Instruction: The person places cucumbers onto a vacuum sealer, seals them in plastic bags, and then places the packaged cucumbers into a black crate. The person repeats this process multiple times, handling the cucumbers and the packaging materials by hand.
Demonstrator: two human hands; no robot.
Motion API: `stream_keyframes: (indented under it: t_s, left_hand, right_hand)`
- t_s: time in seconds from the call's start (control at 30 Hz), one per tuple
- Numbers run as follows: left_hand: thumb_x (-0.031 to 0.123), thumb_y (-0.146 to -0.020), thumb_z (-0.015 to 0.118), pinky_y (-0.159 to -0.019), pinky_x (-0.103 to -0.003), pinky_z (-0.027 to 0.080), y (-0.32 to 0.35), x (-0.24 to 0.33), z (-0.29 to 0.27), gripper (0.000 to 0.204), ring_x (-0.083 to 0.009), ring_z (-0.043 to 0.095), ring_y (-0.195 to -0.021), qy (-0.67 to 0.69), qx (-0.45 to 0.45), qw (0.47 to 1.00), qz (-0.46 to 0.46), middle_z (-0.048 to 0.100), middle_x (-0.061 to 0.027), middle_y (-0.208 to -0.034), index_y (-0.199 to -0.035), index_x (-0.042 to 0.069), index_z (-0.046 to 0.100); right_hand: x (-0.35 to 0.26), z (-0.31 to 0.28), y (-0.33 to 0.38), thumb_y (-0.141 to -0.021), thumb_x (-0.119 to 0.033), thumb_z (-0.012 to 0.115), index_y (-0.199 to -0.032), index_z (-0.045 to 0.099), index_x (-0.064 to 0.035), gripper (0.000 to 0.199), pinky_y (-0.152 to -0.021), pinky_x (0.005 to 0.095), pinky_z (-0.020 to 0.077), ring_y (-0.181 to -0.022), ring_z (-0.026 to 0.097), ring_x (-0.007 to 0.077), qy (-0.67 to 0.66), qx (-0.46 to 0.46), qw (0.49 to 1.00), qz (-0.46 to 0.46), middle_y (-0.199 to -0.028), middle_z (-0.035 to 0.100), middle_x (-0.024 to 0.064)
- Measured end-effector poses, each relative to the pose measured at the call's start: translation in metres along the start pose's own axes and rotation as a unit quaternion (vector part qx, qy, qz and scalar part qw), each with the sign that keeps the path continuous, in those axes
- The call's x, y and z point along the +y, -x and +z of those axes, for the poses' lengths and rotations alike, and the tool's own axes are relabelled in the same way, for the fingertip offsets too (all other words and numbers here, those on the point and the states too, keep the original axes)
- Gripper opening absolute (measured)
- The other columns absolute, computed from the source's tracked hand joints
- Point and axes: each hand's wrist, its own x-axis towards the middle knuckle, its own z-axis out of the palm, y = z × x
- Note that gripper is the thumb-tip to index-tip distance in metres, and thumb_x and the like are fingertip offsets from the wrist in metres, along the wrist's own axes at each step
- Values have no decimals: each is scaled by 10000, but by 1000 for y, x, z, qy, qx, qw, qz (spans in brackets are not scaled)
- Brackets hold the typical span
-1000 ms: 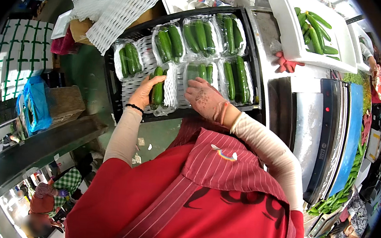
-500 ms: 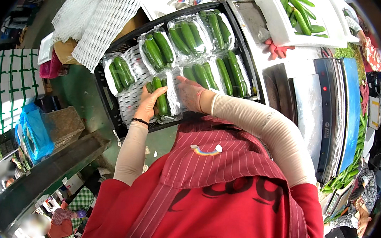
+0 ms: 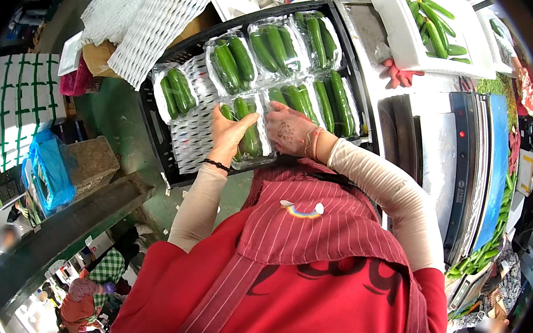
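Note:
A black plastic crate (image 3: 155,138) holds several clear-wrapped packs of green cucumbers in two rows. At the near row's left end, my left hand (image 3: 230,136) is closed on a cucumber pack (image 3: 251,136); the thumb lies across its top and the fingers are partly hidden. My right hand (image 3: 295,133) is at that pack's right edge, back upward, with bent fingers held together. It covers part of the neighbouring cucumber pack (image 3: 301,100). What those fingers grip, if anything, is hidden. Left of my hands, white foam netting (image 3: 191,141) lines the crate floor.
More foam netting (image 3: 161,24) overhangs the crate's far left corner. To the right are a red glove (image 3: 401,75), a white box (image 3: 388,12) of loose cucumbers and a long appliance with a blue panel (image 3: 488,167). A blue bag (image 3: 50,170) sits at left; other people are nearby.
The crate appears slightly farther right in view. My right hand has turned, its back now facing up and its fingers more bent. My left hand stays on the cucumber pack.

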Motion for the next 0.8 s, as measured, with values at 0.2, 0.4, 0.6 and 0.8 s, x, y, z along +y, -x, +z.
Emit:
stream_keyframes:
  t_s: [0.2, 0.4, 0.6, 0.8]
  left_hand:
    - [119, -628, 888, -786, -338, 543, -4, -8, 1, 865, -223, 631, -958, 2, 10, 1000, -9, 603, -151, -1141, -1309, -34, 377]
    - [160, -625, 893, -909, -335, 490, -9, -29, 14, 1065, -261, 589, -1055, -289, 142, 940, 111, 551, -182, -1225, -1439, -42, 238]
    - [177, -665, 888, -945, -370, 458, -8, -40, 1, 1039, -245, 541, -1095, -79, 72, 994, 20, 524, -171, -1226, -1408, -31, 192]
    - [325, -739, 845, -1101, -422, 357, 33, 8, 28, 1133, -332, 334, -1337, -212, 36, 976, -40, 210, -275, -1493, -1452, -114, 82]
  right_hand:
    - [1, 3, 5, -680, -210, 703, -815, 672, -114, 169, -1150, 481, 277, -1019, 540, 227, -16, -31, 999, 15, -873, 618, 22]
    - [6, -1, 12, -660, -182, 738, -1010, 633, -62, 385, -1167, 491, 258, -1234, 489, 281, -49, 4, 998, -44, -1112, 599, 88]
    - [-21, -37, -2, -646, -169, 730, -996, 630, -58, 381, -1162, 465, 279, -1249, 483, 289, -82, -29, 995, 44, -1148, 588, 114]
    - [-47, -71, 30, -751, -224, 688, -774, 637, -72, 163, -876, 401, 459, -904, 593, 292, -112, 45, 989, 87, -861, 634, 94]
